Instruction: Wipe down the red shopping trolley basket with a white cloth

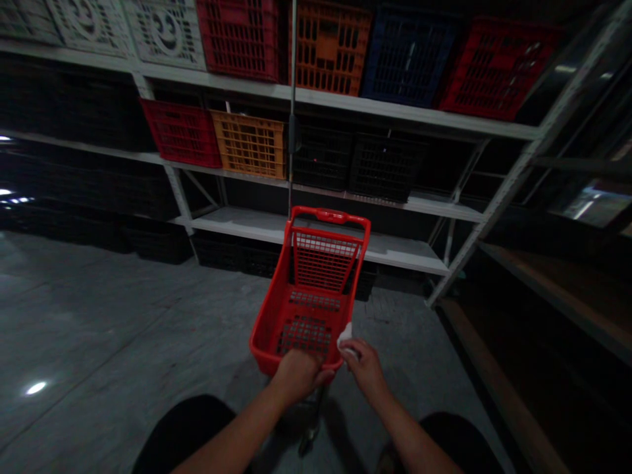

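Note:
A red plastic shopping trolley basket (316,263) with a mesh-grid floor and walls stands in front of me on a small wheeled frame. My left hand (296,376) grips its near rim. My right hand (365,368) pinches a crumpled white cloth or tissue (344,338) against the near right corner of the rim. The basket holds nothing that I can see. A thin grey pole (293,79) rises behind it.
White metal shelving (306,99) with red, orange, blue and white crates (330,46) stands ahead, with black crates (320,158) lower down. A polished concrete floor (123,316) lies to the left. A dark wooden shelf unit (543,289) runs along the right.

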Motion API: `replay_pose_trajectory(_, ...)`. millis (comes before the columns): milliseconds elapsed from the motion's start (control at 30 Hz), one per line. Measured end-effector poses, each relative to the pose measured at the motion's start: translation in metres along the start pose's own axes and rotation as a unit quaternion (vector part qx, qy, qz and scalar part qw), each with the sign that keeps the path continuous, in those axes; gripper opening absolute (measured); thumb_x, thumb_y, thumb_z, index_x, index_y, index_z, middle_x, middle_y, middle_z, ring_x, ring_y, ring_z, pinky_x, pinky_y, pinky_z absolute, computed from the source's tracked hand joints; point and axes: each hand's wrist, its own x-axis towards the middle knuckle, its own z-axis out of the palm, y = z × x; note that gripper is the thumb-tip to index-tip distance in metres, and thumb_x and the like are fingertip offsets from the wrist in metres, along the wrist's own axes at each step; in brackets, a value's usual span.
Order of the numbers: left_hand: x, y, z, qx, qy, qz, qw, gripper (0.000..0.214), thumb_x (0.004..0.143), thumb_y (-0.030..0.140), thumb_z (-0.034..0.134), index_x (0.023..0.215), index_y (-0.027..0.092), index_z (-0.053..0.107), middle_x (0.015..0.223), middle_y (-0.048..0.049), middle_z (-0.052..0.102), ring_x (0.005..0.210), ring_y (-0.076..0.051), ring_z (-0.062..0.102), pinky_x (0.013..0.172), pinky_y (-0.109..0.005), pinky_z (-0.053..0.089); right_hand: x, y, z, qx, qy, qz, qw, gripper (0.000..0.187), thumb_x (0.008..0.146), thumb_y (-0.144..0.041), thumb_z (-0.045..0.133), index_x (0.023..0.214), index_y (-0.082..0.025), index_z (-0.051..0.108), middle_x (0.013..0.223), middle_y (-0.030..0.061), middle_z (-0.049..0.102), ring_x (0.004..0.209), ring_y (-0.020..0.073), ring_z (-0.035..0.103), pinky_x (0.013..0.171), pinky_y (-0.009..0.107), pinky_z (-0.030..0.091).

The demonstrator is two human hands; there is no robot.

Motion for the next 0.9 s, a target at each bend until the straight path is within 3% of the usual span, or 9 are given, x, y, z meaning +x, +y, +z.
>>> replay_pose_trajectory(100,0.000,0.001,0.003,0.000,0.003,0.002,1.000,0.065,0.081,0.060,0.015,0.081,0.017,0.063,0.075,-0.0112,0.068,0.073,-0.024,0.064,0.063,-0.032,0.047,0.027,0.004,-0.007,-0.010,0.024,-0.005,1.000,0.028,0.072,-0.029,0.057,0.097,-0.022,0.065,0.082,0.0030,0.065,0.070,0.0174,0.059,0.062,0.026,0.046)
replay_pose_trajectory(267,-0.001,0.002,0.006,0.004,0.005,0.014,1.000,0.061,0.082,0.058,0.017,0.083,0.019,0.063,0.075,-0.0103,0.067,0.074,-0.023,0.064,0.065,-0.032,0.048,0.101,0.008,-0.023,-0.081,0.076,-0.033,0.993,0.021,0.072,-0.024,0.053,0.083,-0.019,0.071,0.074,0.0054,0.064,0.070,0.0180,0.059,0.068,0.029,0.046)
replay_pose_trajectory(367,-0.002,-0.003,0.008,0.005,0.003,0.021,1.000,0.058,0.083,0.056,0.018,0.085,0.020,0.062,0.076,-0.0096,0.067,0.074,-0.022,0.063,0.066,-0.032,0.048,0.121,0.007,-0.026,-0.103,0.093,-0.037,0.990,0.023,0.073,-0.019,0.052,0.085,-0.017,0.071,0.072,0.0061,0.062,0.068,0.0176,0.057,0.067,0.029,0.045)
replay_pose_trajectory(467,-0.003,-0.010,0.009,0.005,0.003,0.025,1.000,0.055,0.083,0.056,0.021,0.085,0.019,0.062,0.076,-0.0090,0.068,0.073,-0.021,0.063,0.066,-0.031,0.048,0.101,0.004,-0.020,-0.086,0.063,-0.042,0.993,0.021,0.073,-0.017,0.052,0.083,-0.018,0.071,0.072,0.0059,0.061,0.069,0.0175,0.058,0.067,0.029,0.045)
replay_pose_trajectory(633,-0.005,-0.021,0.010,-0.014,0.026,0.029,0.999,0.050,0.080,0.058,0.030,0.089,0.021,0.063,0.078,-0.0077,0.067,0.079,-0.022,0.062,0.070,-0.031,0.047,0.016,-0.010,0.004,-0.022,-0.053,-0.053,0.997,0.020,0.079,-0.022,0.052,0.089,-0.023,0.070,0.074,0.0039,0.058,0.068,0.0151,0.057,0.061,0.025,0.045)
replay_pose_trajectory(700,-0.006,-0.024,0.010,-0.027,0.027,0.026,0.999,0.050,0.078,0.059,0.031,0.090,0.022,0.063,0.078,-0.0071,0.067,0.079,-0.021,0.062,0.070,-0.030,0.046,-0.006,-0.015,0.011,-0.024,-0.075,-0.060,0.995,0.021,0.079,-0.021,0.052,0.092,-0.025,0.070,0.075,0.0037,0.057,0.070,0.0150,0.057,0.061,0.024,0.045)
replay_pose_trajectory(800,-0.007,-0.028,0.010,-0.026,0.019,0.024,0.999,0.052,0.079,0.060,0.029,0.088,0.022,0.064,0.077,-0.0071,0.067,0.077,-0.020,0.062,0.069,-0.029,0.046,-0.004,-0.017,0.015,-0.055,-0.083,-0.085,0.991,0.023,0.078,-0.019,0.053,0.093,-0.025,0.069,0.078,0.0044,0.058,0.074,0.0153,0.057,0.065,0.025,0.045)
replay_pose_trajectory(900,-0.008,-0.031,0.011,-0.009,0.015,0.022,1.000,0.053,0.079,0.060,0.028,0.084,0.020,0.063,0.077,-0.0075,0.067,0.075,-0.020,0.062,0.067,-0.029,0.045,0.033,-0.012,0.009,-0.087,-0.056,-0.093,0.990,0.022,0.077,-0.016,0.055,0.089,-0.025,0.070,0.081,0.0046,0.060,0.075,0.0151,0.057,0.069,0.025,0.045)
